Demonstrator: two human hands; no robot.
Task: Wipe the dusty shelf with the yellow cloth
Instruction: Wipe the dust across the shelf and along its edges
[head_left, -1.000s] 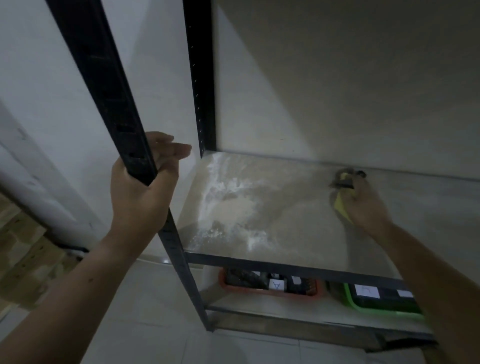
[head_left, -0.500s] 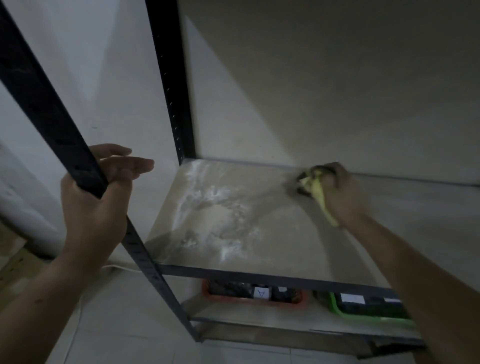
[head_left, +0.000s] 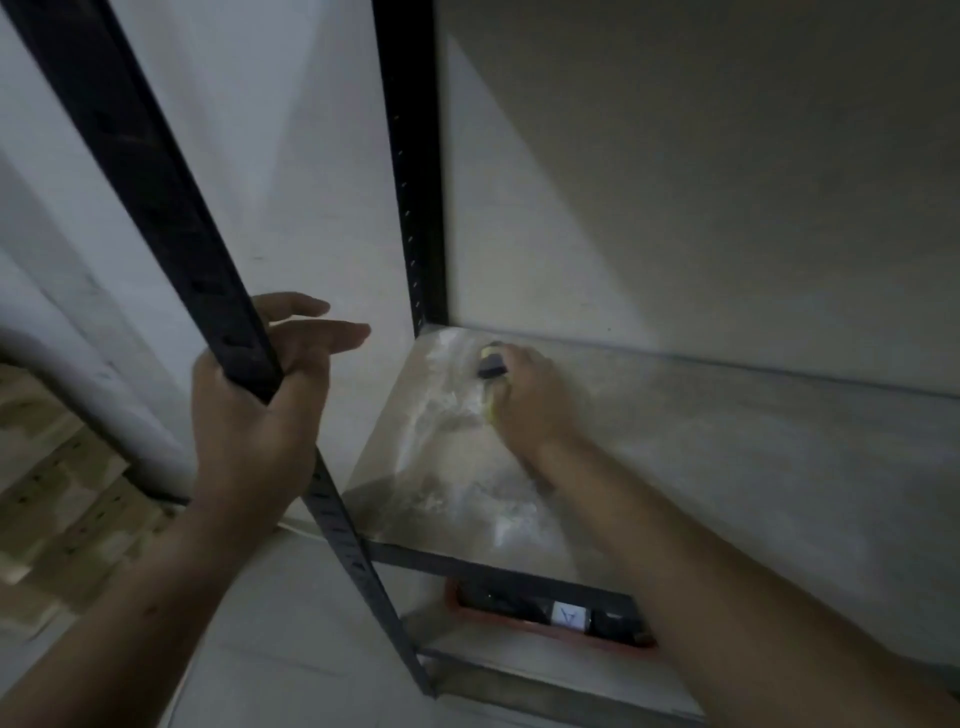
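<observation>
One black post (head_left: 156, 182) at dusty shelf's (head_left: 753, 467) corner

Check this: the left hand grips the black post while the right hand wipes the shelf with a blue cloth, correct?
No: the head view shows the cloth is yellow, not blue. The left hand does grip the black post, and the right hand holds the cloth on the shelf.
</observation>
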